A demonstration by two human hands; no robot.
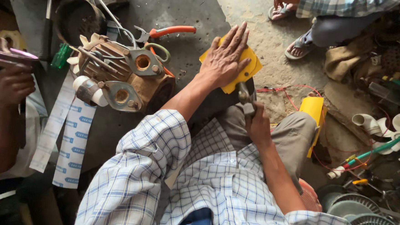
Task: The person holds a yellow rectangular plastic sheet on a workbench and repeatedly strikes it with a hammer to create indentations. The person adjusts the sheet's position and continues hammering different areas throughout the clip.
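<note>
Flat hand pinning a yellow sheet while the other grips a small tool at its edge.

A motor [119, 76] and orange-handled pliers [167, 32] are lying just beside the yellow sheet [243, 67] on the dark work surface [178, 11], and a second yellow piece [313, 111] is sitting near the knee. The left hand [223, 56] is pressing on the sheet, fingers spread and released; the right hand [256, 124] is clenching a metal tool [245, 97] touching the sheet's lower edge.
</note>
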